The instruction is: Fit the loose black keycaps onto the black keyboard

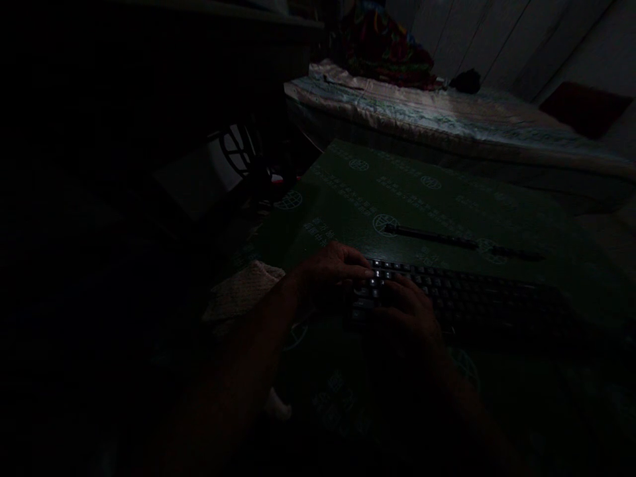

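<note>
A black keyboard (491, 298) lies across a dark green printed board, its left end under my two hands. My left hand (335, 268) is closed on the left end, with fingers reaching over the top row of keys. Close beside it, my right hand (410, 308) has bent fingers on the keys near that end and is closed on the keyboard. Light catches a few keys between the hands. Deep shadow hides the undersides of both hands. Behind the keyboard lies a long thin black strip (462, 240), apart from it.
The green board (338, 199) carries pale globe marks and lettering. A crumpled light cloth (248, 291) lies left of my left forearm. Beyond the board stands a bed (397, 103) with a patterned sheet and a dark red blanket (387, 46). Dark furniture fills the upper left.
</note>
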### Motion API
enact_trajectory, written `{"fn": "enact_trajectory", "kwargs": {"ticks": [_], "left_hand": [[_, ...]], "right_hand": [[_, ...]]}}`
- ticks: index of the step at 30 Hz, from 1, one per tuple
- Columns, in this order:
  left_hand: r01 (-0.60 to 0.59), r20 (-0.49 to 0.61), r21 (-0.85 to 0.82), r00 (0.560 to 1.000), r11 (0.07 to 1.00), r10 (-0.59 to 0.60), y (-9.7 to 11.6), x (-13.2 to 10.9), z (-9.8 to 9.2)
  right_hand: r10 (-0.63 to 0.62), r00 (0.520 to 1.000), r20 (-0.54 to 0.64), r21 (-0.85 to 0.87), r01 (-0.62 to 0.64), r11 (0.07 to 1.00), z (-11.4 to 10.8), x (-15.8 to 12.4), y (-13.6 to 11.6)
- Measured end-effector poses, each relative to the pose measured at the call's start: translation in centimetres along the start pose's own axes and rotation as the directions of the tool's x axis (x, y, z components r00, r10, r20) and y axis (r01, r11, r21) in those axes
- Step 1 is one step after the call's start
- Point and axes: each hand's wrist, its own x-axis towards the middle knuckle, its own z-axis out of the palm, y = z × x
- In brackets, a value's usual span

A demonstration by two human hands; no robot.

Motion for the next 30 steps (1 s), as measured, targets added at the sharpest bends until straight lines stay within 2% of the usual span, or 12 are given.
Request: {"fn": "enact_trajectory", "kwargs": {"ticks": [5,8,11,15,22,30], "left_hand": [[-0.007,0.005,0.006,1.0,1.0,0.007,0.1,0.0,0.0],[0.002,0.017,0.004,1.0,1.0,-0.002,0.0,0.1,-0.1],[0.015,0.023,0.006,1.0,1.0,-0.015,-0.1,0.2,-0.2],[0.002,0.022,-0.001,1.0,1.0,-0.002,-0.2,0.2,-0.2],[0.014,0.013,0.013,1.0,1.0,-0.014,-0.1,0.2,-0.2],[-0.006,0.013,0.01,1.0,1.0,0.006,-0.1,0.1,-0.1]], "right_hand": [[-0.02,1.0,-0.02,-0.018,0.019,1.0,0.2,-0.2,0.1],[-0.096,0.995,-0.021,-0.085,0.094,0.992,0.0,-0.4,0.5],[-0.199,0.979,0.039,-0.188,0.203,0.961,-0.4,-0.7,0.8],[-0.259,0.96,0.107,-0.277,0.279,0.919,-0.7,-1.1,0.2],[-0.178,0.984,-0.027,-0.281,0.163,0.946,0.1,-1.3,-1.8],[-0.263,0.964,0.048,-0.354,0.262,0.898,-0.3,-1.2,-1.8]]}}
